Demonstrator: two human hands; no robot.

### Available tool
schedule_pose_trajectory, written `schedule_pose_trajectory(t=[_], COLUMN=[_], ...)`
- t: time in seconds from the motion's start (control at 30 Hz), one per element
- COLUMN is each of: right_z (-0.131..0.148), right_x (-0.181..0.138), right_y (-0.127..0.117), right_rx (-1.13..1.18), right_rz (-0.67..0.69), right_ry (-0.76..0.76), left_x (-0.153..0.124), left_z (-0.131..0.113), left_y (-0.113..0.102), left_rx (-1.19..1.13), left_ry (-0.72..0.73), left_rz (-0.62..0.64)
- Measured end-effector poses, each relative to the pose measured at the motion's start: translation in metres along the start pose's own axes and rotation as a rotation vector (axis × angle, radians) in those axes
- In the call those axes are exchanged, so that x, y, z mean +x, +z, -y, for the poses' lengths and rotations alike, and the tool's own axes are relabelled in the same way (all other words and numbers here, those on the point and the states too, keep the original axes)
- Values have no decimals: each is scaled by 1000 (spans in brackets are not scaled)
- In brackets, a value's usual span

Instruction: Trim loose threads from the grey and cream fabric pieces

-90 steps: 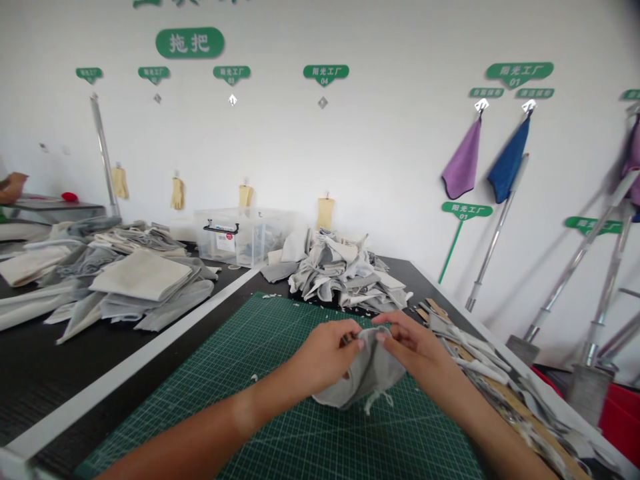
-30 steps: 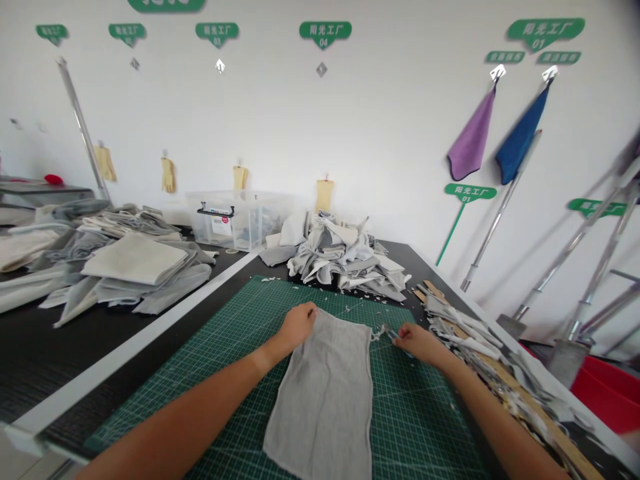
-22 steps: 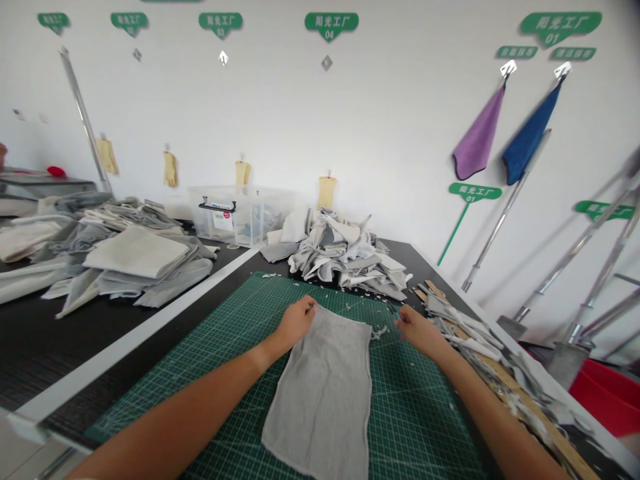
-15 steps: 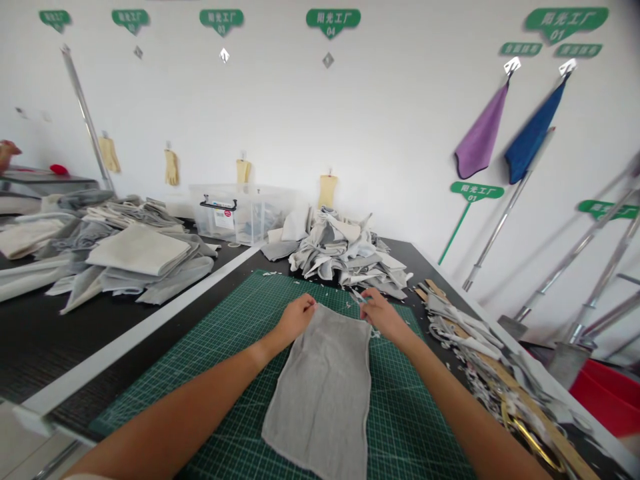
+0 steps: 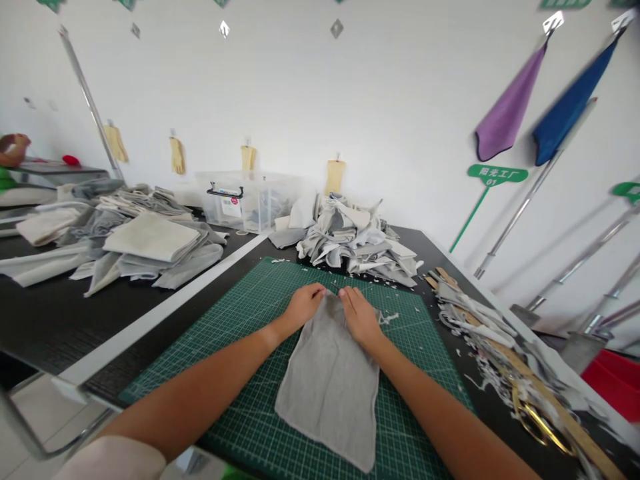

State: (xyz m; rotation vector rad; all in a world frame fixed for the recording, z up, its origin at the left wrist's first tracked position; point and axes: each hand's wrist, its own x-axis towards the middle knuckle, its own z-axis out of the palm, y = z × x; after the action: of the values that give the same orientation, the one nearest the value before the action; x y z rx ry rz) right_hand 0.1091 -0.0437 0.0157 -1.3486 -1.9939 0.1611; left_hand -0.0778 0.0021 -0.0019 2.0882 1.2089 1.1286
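A grey terry cloth (image 5: 327, 390) lies on the green cutting mat (image 5: 425, 360), narrowing towards its upper edge. My left hand (image 5: 305, 307) and my right hand (image 5: 359, 317) sit close together on that upper edge, fingers down, and the cloth looks gathered between them. Their grip is partly hidden by the fingers. Small white fabric scraps dot the mat beside my right hand. Brass-handled scissors (image 5: 537, 423) lie well off to my right among the offcuts.
A heap of grey and white cloth (image 5: 357, 243) stands beyond the mat. Folded stacks (image 5: 150, 240) lie on the left table, with a clear plastic box (image 5: 245, 203) behind. Offcuts and a wooden strip (image 5: 520, 360) run along the right edge. A red tub (image 5: 613, 380) stands on the floor.
My right hand has moved left from the cloth's right side towards my left hand. The cloth's upper edge has drawn narrower between them. The view has tipped, shifting the room in the picture.
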Motion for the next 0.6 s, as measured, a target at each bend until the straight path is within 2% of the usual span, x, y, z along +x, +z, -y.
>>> schedule_pose_trajectory(t=[0.2,0.43,0.6], right_z=[-5,-6,-3], right_x=[2,0,-1], right_y=[5,7,5], right_rx=[-91,-64,-64], right_rz=[-7,61,98], right_ry=[9,94,72], left_x=[0,4,5], left_z=[1,6,10], left_y=[1,3,4], left_rx=[-21,-84,-106], left_ry=[-21,-73,-51], left_rz=[7,50,42])
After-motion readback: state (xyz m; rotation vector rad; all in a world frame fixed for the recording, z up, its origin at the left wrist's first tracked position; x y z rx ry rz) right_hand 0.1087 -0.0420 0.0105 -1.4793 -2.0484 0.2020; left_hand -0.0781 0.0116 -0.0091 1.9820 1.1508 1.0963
